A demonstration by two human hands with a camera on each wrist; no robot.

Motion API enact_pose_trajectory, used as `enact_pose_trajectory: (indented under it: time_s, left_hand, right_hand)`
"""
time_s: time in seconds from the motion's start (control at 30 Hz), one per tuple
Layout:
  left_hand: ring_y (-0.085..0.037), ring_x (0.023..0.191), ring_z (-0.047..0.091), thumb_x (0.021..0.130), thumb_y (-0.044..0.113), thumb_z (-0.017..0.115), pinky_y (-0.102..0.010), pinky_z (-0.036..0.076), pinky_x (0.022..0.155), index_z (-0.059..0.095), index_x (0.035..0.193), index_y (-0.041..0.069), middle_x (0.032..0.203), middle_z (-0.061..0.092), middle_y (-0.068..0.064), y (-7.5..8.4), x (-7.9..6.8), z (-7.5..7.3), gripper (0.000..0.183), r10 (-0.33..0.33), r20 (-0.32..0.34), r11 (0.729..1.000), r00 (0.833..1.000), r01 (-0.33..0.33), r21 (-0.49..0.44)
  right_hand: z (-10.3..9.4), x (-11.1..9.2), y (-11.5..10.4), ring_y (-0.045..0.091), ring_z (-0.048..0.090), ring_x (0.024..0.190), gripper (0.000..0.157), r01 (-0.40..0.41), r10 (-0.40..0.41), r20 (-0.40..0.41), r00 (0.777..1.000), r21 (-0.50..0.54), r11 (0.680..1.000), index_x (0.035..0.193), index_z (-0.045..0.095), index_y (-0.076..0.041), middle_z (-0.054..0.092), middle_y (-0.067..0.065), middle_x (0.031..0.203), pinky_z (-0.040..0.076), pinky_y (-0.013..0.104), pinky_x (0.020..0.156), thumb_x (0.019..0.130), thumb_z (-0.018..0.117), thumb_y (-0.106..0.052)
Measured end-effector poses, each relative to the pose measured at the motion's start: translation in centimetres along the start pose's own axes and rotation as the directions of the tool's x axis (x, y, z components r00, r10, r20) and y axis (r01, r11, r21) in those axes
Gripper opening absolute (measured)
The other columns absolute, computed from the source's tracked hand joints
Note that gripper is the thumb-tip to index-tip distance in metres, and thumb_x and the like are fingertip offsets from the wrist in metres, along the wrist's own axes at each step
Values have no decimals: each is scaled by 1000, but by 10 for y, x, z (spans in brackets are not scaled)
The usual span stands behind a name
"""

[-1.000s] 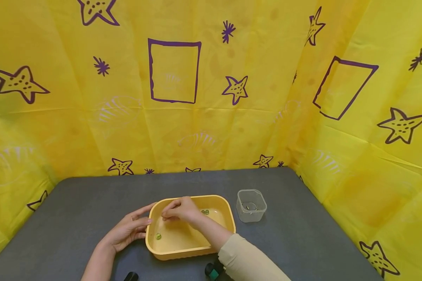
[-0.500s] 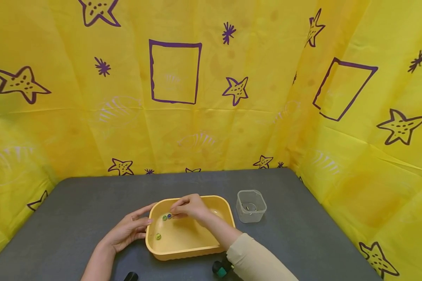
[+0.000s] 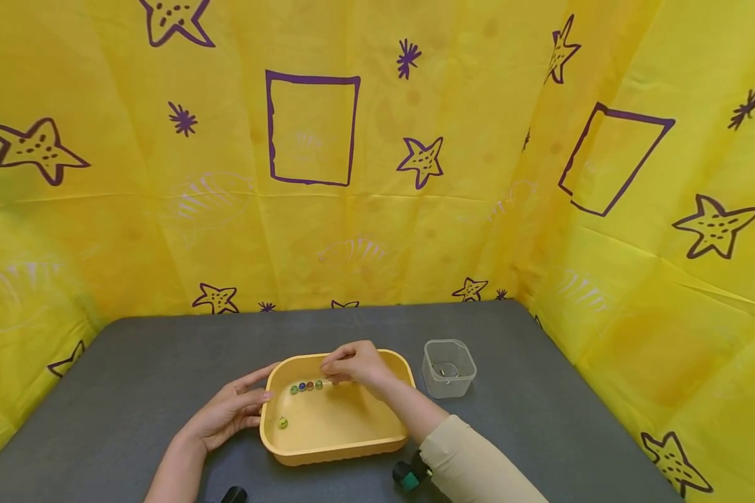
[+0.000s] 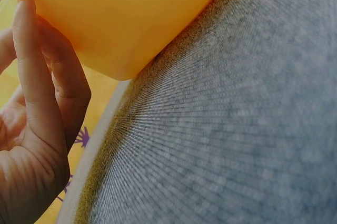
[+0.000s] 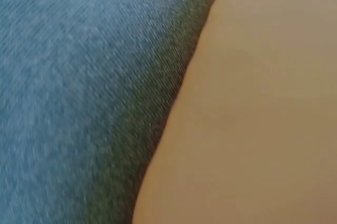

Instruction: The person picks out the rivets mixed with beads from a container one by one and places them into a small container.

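Note:
In the head view a yellow tray [image 3: 327, 450] stands on the dark table. Marbles [image 3: 310, 385] in mixed colours lie in a short row inside its far side. A single green marble [image 3: 283, 423] sits in the near left corner. My left hand [image 3: 229, 412] holds the tray at its left end, fingertips on the rim and outer wall. The left wrist view shows those fingers [image 4: 39, 82] against the wall. Over the far side of the tray, right of the row, my right hand [image 3: 360, 367] has thumb and fingertips drawn together; I cannot tell whether a marble is between them.
A clear plastic box [image 3: 449, 370] with small bits at its bottom stands right of the tray. Near the front edge are a black-and-green object [image 3: 409, 475] and a black object [image 3: 234, 494]. Yellow patterned cloth [image 3: 377, 244] walls the table's back and sides.
My right hand has moved right along the tray's far side, uncovering the row of marbles at the left. The left hand and the tray have stayed in place.

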State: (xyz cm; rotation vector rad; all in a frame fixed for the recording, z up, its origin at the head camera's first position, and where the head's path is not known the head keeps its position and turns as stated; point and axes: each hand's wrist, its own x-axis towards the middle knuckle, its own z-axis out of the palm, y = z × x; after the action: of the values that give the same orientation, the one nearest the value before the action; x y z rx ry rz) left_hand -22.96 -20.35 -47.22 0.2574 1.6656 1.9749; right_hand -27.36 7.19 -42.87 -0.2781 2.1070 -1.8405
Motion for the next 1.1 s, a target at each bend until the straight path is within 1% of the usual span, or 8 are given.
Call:
enact_pose_trajectory:
  time_s: [0.1,0.17,0.27,0.4,0.57,0.67,0.97,1.1]
  left_hand:
    - [-13,103,72,103,15,50,-27,62,82,-3,159,5,124,68,-4,0,0,0,78,3,5,1000,1000,-3,-7]
    - [-12,103,72,103,14,50,-26,62,82,-3,159,5,124,68,-4,0,0,0,77,5,9,1000,1000,-5,-11]
    - [-12,101,72,104,15,50,-26,62,81,-3,159,5,123,69,-4,1,0,0,77,7,14,1000,1000,-7,-11]
    - [-12,101,72,104,15,50,-25,62,80,-3,159,5,123,69,-4,2,-1,0,77,12,16,1000,1000,-11,-10]
    - [-13,104,71,104,14,49,-26,62,81,-3,159,5,125,68,-3,1,-1,-1,76,13,15,1000,1000,-13,-2]
    - [-13,104,71,104,14,49,-26,62,82,-3,159,5,125,68,-2,0,-1,-1,76,13,15,1000,1000,-13,-1]
    - [-12,102,72,104,15,50,-25,62,80,-5,159,5,124,69,-3,1,-1,0,78,2,15,1000,1000,-2,-8]
    - [-12,102,72,104,15,50,-25,62,81,-4,159,5,124,69,-3,2,-1,1,78,4,17,1000,1000,-4,-3]
  right_hand:
    - [-5,-2,-4,30,76,82,16,-4,3,-15,1000,-30,1000,96,77,2,78,15,92,63,39,77,84,77,-9]
    - [-8,-4,-7,33,75,88,16,-5,5,-24,1000,-35,999,96,77,1,78,15,93,63,40,79,84,77,-10]
    - [-13,-6,-10,34,75,91,17,0,-1,-26,1000,-23,1000,97,77,3,77,16,94,62,43,85,84,77,-8]
    - [-20,-7,-12,33,75,91,19,-4,3,-28,1000,-19,1000,98,76,2,77,13,92,63,40,85,84,77,-9]
    - [-29,-7,-14,23,76,84,20,-6,6,-31,999,13,1000,100,76,2,77,8,90,62,40,86,84,78,-9]
    - [-35,-8,-15,18,75,82,19,2,-1,-35,999,33,999,100,76,2,77,9,91,63,39,85,84,77,-9]
    - [-55,-17,-21,21,75,88,22,31,-29,-66,997,31,999,104,74,5,77,14,98,61,39,89,86,75,-8]
    - [-68,-21,-23,19,75,88,23,37,-34,-93,995,22,999,105,73,5,76,13,98,61,40,90,87,74,-8]
